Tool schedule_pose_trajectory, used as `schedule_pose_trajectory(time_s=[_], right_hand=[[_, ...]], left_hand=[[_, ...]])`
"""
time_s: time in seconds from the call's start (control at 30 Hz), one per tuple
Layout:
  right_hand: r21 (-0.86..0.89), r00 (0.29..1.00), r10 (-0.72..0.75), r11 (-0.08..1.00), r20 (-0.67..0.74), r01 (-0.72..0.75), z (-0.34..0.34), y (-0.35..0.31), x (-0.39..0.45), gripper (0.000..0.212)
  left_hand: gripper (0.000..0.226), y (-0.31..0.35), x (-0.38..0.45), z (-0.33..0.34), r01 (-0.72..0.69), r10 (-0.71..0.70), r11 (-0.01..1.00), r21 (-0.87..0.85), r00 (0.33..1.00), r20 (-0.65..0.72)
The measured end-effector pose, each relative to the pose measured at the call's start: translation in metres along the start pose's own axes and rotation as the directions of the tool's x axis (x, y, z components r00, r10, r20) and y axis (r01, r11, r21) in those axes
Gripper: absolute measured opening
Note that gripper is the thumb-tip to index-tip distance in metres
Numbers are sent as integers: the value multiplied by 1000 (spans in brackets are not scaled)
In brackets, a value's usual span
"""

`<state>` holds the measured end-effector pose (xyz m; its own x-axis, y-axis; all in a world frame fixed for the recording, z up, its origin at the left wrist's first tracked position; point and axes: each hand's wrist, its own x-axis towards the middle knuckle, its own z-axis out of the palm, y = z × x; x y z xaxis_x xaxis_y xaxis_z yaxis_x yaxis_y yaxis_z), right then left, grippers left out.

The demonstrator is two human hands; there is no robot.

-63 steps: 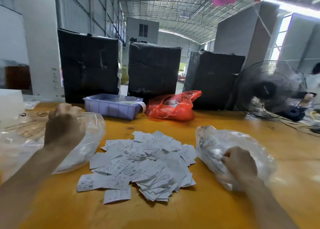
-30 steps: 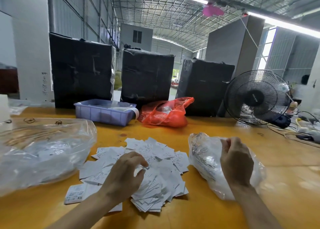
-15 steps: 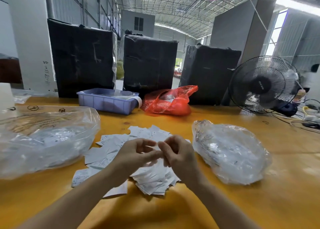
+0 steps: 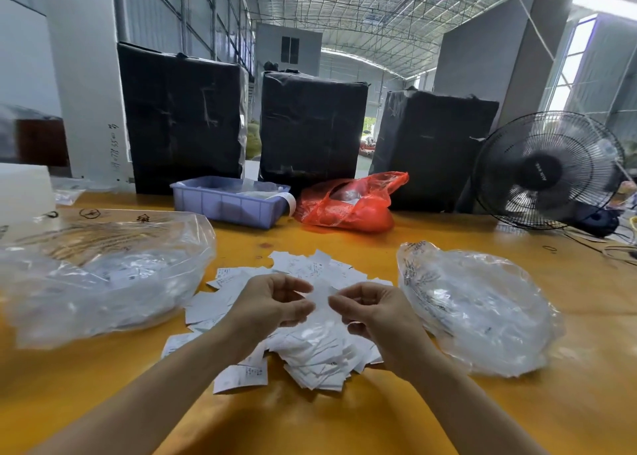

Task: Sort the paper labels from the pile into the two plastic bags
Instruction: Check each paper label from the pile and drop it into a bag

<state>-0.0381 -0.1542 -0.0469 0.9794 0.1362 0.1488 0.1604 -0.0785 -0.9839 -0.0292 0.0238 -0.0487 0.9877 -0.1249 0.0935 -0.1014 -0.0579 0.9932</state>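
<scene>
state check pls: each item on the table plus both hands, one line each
left hand: raised over pile, pinching a label
right hand: raised over pile, pinching the same label
held label: between both hands, blurred
label pile: loose heap on table
left clear bag: lying, holds labels
right clear bag: lying, holds labels
blue bin: upright, open-topped
red bag: crumpled, lying
fan: upright; spinning unclear

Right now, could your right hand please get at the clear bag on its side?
Probably yes: the right hand, pinching a label, hovers beside the clear bag, with nothing between them.
</scene>
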Motion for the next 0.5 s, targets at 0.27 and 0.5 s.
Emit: schedule_pose_trajectory(time_s=[0.27,0.5], right_hand=[[-115,995,-97,989,7,97,4,-1,-3,16],[-105,993,-113,988,45,117,7,-3,-5,34]], left_hand=[[42,5,-5,0,44,-39,999,-23,983,181],[13,5,-8,0,-4,-9,997,73,983,181]])
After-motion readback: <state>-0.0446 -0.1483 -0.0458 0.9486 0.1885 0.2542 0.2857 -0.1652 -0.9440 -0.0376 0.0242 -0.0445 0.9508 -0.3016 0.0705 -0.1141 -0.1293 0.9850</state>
